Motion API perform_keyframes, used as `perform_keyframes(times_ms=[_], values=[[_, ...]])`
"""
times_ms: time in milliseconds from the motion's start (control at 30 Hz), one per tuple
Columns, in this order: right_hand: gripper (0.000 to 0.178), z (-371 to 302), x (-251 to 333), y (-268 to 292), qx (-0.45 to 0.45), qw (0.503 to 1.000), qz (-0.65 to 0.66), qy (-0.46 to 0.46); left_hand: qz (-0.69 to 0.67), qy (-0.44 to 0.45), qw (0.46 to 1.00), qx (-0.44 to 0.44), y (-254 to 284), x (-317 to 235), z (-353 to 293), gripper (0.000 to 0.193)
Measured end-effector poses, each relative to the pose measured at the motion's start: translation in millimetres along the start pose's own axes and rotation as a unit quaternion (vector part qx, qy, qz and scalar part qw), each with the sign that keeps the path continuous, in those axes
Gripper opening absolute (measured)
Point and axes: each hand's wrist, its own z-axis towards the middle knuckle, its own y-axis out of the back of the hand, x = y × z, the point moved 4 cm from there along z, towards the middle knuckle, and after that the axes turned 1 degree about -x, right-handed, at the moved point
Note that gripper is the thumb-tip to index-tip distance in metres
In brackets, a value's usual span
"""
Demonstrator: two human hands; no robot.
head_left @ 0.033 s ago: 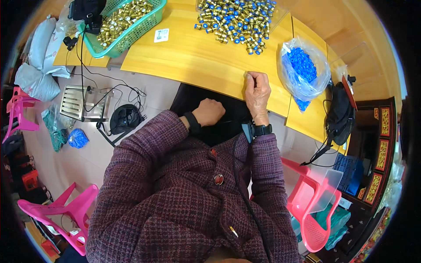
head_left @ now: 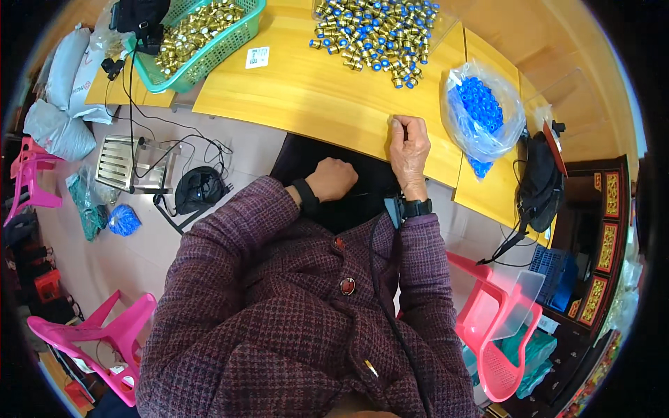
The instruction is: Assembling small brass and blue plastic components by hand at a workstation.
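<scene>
My right hand [head_left: 409, 146] rests on the front edge of the yellow wooden table [head_left: 313, 97], fingers curled together, nothing visible in it. My left hand [head_left: 333, 178] is a closed fist lying on the dark cloth over my lap, just below the table edge. Both wrists carry black bands. At the table's far side lies a pile of brass fittings with blue caps [head_left: 376, 31], well beyond both hands. A clear bag of blue caps [head_left: 481, 111] stands to the right of my right hand.
A green basket of brass fittings [head_left: 202, 35] sits at the table's far left, a white label [head_left: 257, 57] beside it. A black bag [head_left: 540, 181] hangs off the right end. Pink plastic chairs [head_left: 104, 334] [head_left: 495, 327] flank me; white sacks [head_left: 63, 76], a metal rack [head_left: 122, 164] and cables lie on the floor.
</scene>
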Motion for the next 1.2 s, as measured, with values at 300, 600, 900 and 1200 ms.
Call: perform_keyframes(times_ms=[300, 600, 900, 1200], values=[[0.005, -1.3, -0.8, 1.8, 0.003, 1.000, 0.007, -0.008, -0.006, -0.006, 0.999, 0.044, 14.1, 13.7, 0.9, 0.015], [0.008, -1.5, -8.2, 3.7, 0.026, 0.995, 0.062, -0.067, -0.597, 0.061, 0.799, 0.048, 108.2, 33.4, -2.5, 0.021], [0.010, -8.6, -7.0, -8.3, 0.134, 0.892, 0.355, -0.246, -0.721, 0.125, 0.676, -0.084, 84.3, 54.7, 7.0, 0.023], [0.011, -11.9, -8.8, -10.0, 0.168, 0.895, 0.342, -0.233, -0.731, 0.128, 0.657, -0.131, 83.9, 49.6, 8.9, 0.026]])
